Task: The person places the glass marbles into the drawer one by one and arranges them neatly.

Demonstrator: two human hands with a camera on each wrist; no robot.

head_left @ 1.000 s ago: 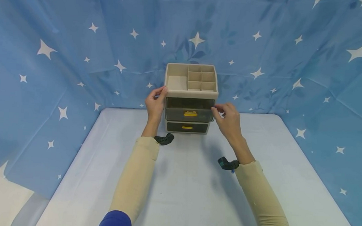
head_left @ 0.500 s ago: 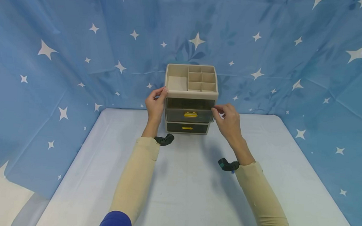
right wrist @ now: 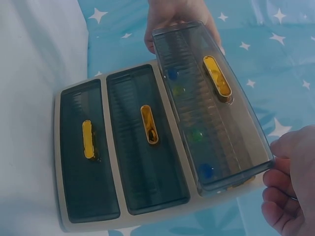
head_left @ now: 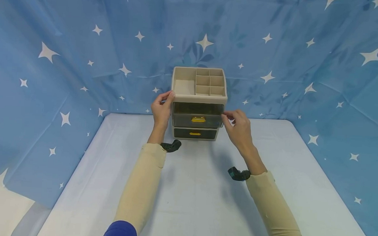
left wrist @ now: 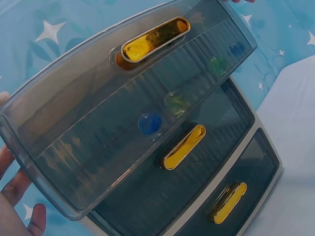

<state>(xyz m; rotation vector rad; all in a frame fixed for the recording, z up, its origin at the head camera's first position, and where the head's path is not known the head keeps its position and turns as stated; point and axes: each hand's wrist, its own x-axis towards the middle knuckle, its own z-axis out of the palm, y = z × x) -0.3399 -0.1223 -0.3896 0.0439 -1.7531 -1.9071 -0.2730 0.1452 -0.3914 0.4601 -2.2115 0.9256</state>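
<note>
A beige desktop drawer organizer point(head_left: 200, 99) stands at the back of the table. Its top drawer point(left wrist: 88, 123), smoky and see-through with a gold handle, is pulled out. Inside lie several small marbles, among them a blue marble point(left wrist: 150, 124) and a green marble point(right wrist: 196, 135). My left hand point(head_left: 162, 111) grips the organizer's upper left edge with thumb and fingers. At the drawer's right front corner, my right hand point(head_left: 239, 126) pinches the edge between thumb and curled fingers. The middle drawer point(right wrist: 145, 137) and bottom drawer point(right wrist: 88, 152) are closed.
The organizer's top tray point(head_left: 185, 85) is split into one large and several small compartments. A white cloth covers the table point(head_left: 191, 189). Behind and at both sides hangs a blue curtain point(head_left: 143, 15) with white stars, close to the organizer's back.
</note>
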